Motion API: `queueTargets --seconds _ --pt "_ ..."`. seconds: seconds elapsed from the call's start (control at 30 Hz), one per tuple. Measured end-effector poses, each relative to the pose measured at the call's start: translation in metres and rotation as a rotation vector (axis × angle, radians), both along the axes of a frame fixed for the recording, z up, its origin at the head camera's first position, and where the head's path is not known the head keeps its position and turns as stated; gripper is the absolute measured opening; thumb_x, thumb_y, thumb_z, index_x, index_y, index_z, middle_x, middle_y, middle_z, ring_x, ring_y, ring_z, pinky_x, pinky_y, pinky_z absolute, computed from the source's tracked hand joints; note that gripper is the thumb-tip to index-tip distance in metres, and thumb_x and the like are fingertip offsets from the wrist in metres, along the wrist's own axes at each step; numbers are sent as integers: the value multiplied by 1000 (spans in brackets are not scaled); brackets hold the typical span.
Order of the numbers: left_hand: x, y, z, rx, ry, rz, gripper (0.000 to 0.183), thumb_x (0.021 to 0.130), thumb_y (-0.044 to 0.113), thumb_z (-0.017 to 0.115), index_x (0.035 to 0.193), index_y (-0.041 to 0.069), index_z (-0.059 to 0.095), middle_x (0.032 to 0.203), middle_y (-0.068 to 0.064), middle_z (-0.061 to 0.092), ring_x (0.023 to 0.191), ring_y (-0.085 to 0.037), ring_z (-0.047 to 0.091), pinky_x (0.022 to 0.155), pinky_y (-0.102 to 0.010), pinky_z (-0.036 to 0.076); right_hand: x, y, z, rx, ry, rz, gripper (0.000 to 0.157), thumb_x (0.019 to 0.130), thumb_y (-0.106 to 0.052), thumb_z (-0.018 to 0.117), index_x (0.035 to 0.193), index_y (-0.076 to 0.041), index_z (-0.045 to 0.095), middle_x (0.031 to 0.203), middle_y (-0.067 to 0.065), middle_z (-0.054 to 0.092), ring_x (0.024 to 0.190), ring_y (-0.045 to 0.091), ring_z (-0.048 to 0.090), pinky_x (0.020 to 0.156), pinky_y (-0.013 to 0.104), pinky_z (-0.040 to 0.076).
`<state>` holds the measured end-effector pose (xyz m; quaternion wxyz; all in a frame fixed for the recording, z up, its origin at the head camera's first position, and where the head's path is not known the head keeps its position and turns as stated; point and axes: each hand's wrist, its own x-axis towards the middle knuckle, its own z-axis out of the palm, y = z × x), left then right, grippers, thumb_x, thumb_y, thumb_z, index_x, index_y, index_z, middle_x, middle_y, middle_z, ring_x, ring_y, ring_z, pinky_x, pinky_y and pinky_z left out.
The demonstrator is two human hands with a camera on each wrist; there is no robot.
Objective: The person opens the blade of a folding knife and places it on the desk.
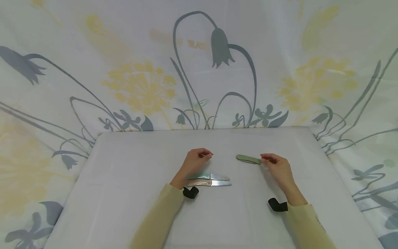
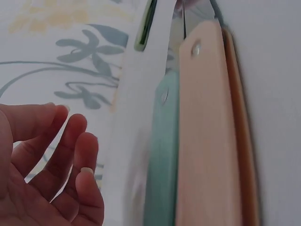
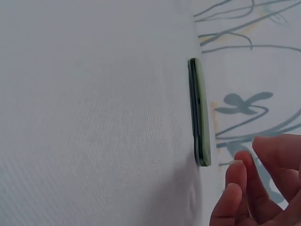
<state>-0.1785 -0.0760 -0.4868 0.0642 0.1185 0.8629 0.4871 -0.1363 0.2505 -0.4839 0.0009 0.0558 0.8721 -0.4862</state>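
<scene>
A folded knife with a green handle (image 1: 248,159) lies on the right half of the table. The fingertips of my right hand (image 1: 280,169) are at its right end, and in the right wrist view those fingers are loosely curved beside the green knife (image 3: 203,113) with nothing between them. My left hand (image 1: 194,162) hovers with loosely bent, empty fingers. Below it, two unfolded knives lie side by side, blades pointing right: one with a mint handle (image 2: 162,150), one with a peach handle (image 2: 204,117). The left wrist partly covers their handle ends in the head view.
Both knives and hands are over a white-covered table (image 1: 124,207). A cloth (image 1: 199,79) printed with grey and yellow flowers hangs behind it and along its sides. Black straps (image 1: 277,204) sit at both wrists, by the yellow sleeves (image 1: 158,214).
</scene>
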Motion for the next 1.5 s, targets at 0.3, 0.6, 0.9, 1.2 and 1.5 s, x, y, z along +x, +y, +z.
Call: queueTargets --seconds 0.3,0.6,0.9,1.2,1.5 --pt "-12 62 -8 48 -68 -23 17 91 28 61 101 19 71 92 16 64 82 -6 56 74 -27 45 -8 11 -3 166 -48 23 32 90 -25 62 116 -7 66 106 13 64 90 22 56 70 29 43" --pt "-11 97 -16 60 -82 -62 26 89 24 63 113 18 67 103 10 67 91 -4 58 80 -23 45 -16 6 -7 268 -31 77 24 83 -16 68 105 -7 69 90 8 63 77 21 53 66 31 40" --pt "-5 99 -15 119 -104 -52 25 88 19 66 113 15 67 99 11 66 89 -3 61 82 -24 46 -18 3 -12 265 -15 59 24 82 -15 70 104 -6 68 89 8 62 77 20 53 66 30 40" --pt "0 104 -13 30 -77 -106 26 78 11 74 103 15 70 90 5 63 78 -2 57 71 -20 45 -16 -2 -12 254 -20 41 27 78 -21 76 97 -5 65 85 9 64 75 21 56 63 31 41" --pt "5 100 -11 -36 -71 -63 24 80 20 74 103 21 70 91 11 59 81 -3 54 71 -22 45 -9 -7 -7 222 21 103 26 82 -22 72 103 -8 67 86 7 64 73 18 54 64 30 42"
